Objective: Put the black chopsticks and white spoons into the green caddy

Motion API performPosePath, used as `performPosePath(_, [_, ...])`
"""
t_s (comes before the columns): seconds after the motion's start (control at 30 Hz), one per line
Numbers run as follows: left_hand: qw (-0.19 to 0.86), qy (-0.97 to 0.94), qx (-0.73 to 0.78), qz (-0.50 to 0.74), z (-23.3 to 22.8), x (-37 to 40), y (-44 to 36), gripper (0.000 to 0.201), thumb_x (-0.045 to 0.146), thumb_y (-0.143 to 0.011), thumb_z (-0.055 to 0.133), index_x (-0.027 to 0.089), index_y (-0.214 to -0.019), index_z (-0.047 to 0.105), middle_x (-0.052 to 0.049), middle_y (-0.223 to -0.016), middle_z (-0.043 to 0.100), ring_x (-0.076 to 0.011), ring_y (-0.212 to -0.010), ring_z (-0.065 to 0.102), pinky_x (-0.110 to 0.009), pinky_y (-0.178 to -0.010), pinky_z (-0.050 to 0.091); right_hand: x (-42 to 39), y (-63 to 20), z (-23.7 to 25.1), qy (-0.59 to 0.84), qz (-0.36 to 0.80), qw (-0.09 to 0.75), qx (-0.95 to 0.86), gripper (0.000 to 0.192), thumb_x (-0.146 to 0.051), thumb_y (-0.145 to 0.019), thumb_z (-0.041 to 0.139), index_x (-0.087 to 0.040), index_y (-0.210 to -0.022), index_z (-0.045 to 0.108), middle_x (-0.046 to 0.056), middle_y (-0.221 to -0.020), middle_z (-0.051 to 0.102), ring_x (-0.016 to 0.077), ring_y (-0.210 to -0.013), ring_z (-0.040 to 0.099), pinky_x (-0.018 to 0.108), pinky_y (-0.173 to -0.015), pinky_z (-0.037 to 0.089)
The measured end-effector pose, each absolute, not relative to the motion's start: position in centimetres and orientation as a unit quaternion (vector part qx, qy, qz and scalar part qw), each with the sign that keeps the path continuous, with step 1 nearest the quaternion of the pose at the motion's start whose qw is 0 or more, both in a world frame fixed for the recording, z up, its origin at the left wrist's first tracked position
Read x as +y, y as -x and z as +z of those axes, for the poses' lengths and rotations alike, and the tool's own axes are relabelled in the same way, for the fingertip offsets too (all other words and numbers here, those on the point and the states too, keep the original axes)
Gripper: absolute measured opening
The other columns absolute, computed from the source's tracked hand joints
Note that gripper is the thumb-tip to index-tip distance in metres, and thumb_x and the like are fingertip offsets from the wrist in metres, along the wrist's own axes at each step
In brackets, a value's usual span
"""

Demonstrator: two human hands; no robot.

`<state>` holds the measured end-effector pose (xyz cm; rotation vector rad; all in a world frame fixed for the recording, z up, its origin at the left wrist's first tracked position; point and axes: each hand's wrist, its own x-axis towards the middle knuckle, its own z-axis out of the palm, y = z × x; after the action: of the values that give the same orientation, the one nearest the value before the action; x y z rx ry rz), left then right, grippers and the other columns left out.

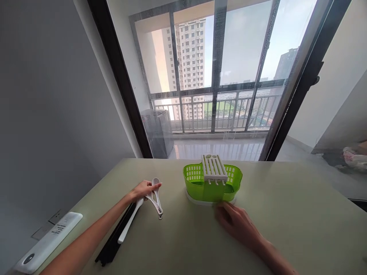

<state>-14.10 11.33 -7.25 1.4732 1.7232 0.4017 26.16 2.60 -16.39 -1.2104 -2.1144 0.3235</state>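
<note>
A high-rise apartment home: a pale table (286, 214) stands before sliding glass doors (218, 76) opening onto a railed balcony (215, 110) with a washing machine (157, 131), residential tower blocks (190, 53) rising beyond.

My left hand (142, 190) curled closed, arm stretched forward; my right hand (236, 221) flat, palm down, fingers loosely extended.

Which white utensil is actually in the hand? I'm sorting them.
The looped white spoons, gripped by the left hand; the long white utensil lies loose on the table beside the black chopsticks.
</note>
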Motion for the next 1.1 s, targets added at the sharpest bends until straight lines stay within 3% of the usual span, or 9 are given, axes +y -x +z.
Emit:
performPosePath(0.4, [0.284, -0.648, 0.688, 0.163, -7.6, 9.5, 12.6, 0.059, 0.077, -0.065, 0.064, 0.019, -0.058, 0.066, -0.001, -0.056, 0.061, -0.0160, -0.052, 0.054, -0.022, -0.048, 0.034, 2.6, -26.3, -15.9, 0.467, 0.149, 0.341, -0.802, 0.020, -0.030, -0.098, 0.046, -0.022, -0.095, 0.064, 0.002, -0.076, 0.069, 0.0152, -0.060, 0.059, 0.026, -0.059, 0.045])
performPosePath(0.6, [0.205, -0.695, 0.672, 0.157, -7.7, 9.1, 12.1, 0.057, 0.073, -0.070, 0.059, 0.020, -0.051, 0.060, 0.001, -0.050, 0.053, -0.0156, -0.054, 0.049, -0.023, -0.052, 0.029, 2.5, -26.4, -15.9, 0.468, 0.168, 0.339, -0.799, 0.021, -0.032, -0.099, 0.045, -0.021, -0.095, 0.063, 0.002, -0.075, 0.066, 0.0144, -0.061, 0.056, 0.026, -0.059, 0.043])
performPosePath(0.83, [0.185, -0.718, 0.649, 0.171, -8.4, 8.2, 11.7, 0.056, 0.071, -0.074, 0.056, 0.021, -0.049, 0.052, 0.002, -0.048, 0.049, -0.0143, -0.051, 0.045, -0.024, -0.053, 0.028, 2.7, -26.4, -16.2, 0.473, 0.159, 0.350, -0.793, 0.024, -0.034, -0.099, 0.045, -0.022, -0.089, 0.063, 0.001, -0.071, 0.065, 0.0143, -0.058, 0.054, 0.026, -0.058, 0.043])
performPosePath(1.1, [0.102, -0.759, 0.635, 0.106, -8.3, 6.5, 10.6, 0.042, 0.059, -0.086, 0.049, 0.024, -0.065, 0.061, -0.003, -0.065, 0.067, -0.0211, -0.065, 0.062, -0.028, -0.065, 0.037, 2.6, -26.3, -16.0, 0.476, 0.159, 0.349, -0.792, 0.024, -0.034, -0.098, 0.046, -0.022, -0.090, 0.065, 0.001, -0.072, 0.066, 0.0142, -0.059, 0.056, 0.026, -0.059, 0.044])
